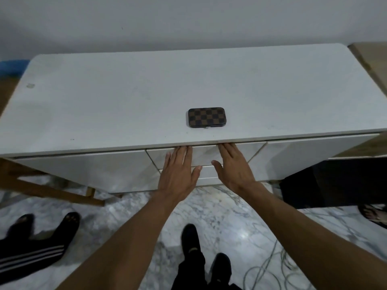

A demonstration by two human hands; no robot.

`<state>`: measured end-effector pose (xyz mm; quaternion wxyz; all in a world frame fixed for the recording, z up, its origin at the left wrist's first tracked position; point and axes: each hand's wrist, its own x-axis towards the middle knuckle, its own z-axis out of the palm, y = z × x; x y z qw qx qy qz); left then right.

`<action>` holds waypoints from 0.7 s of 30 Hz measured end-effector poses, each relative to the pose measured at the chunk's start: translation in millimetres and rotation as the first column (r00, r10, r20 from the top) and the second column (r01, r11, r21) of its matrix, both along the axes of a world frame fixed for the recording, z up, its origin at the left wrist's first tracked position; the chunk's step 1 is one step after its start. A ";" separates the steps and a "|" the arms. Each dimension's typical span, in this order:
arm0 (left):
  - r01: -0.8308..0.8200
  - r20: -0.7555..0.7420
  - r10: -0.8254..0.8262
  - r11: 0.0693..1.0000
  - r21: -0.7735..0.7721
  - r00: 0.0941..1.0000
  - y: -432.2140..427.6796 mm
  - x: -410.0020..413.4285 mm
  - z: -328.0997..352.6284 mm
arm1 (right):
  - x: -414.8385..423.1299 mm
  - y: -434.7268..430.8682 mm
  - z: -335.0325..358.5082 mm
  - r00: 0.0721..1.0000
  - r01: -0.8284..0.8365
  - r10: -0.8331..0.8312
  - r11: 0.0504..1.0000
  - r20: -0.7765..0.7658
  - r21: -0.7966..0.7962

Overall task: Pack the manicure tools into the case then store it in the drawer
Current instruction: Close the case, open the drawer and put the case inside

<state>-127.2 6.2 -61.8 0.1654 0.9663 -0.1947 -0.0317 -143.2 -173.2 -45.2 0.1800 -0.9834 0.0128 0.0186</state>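
Observation:
The manicure case [207, 117], brown and black checkered, lies closed on the white cabinet top [104, 101] near the front edge. No loose tools are in view. Below it, the middle upper drawer front [206, 156] is white and looks closed. My left hand [178, 172] lies flat against that drawer front, its fingertips up under the edge of the top. My right hand [232, 166] lies flat beside it, fingers straight, their tips also hidden under the overhang. Neither hand holds anything.
A second drawer front [207, 174] sits below the first. A wooden frame [52, 189] stands at lower left and a dark box [335, 183] at right. Another person's legs [37, 241] and a sandalled foot [372, 214] are on the marble floor, with cables [272, 268] at lower right.

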 end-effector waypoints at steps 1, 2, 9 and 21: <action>-0.003 -0.001 0.003 1.000 0.011 1.000 -0.5 1.3 -1.3 | 1.0 1.4 -2.0 1.000 0.013 -0.013 1.000 -0.015 0.002; -0.006 -0.001 0.006 1.000 0.023 1.000 -1.0 3.2 -2.5 | 1.8 2.6 -1.9 0.999 0.031 -0.031 1.000 -0.026 0.003; -0.006 0.029 0.003 0.997 0.071 1.000 -0.1 5.7 -5.4 | 3.3 4.1 0.8 0.993 0.114 -0.115 0.992 -0.012 -0.053; -0.081 -0.182 0.073 0.996 -0.035 0.981 3.0 -59.5 9.3 | -61.8 4.4 28.2 0.988 0.020 -0.014 0.999 -0.151 0.042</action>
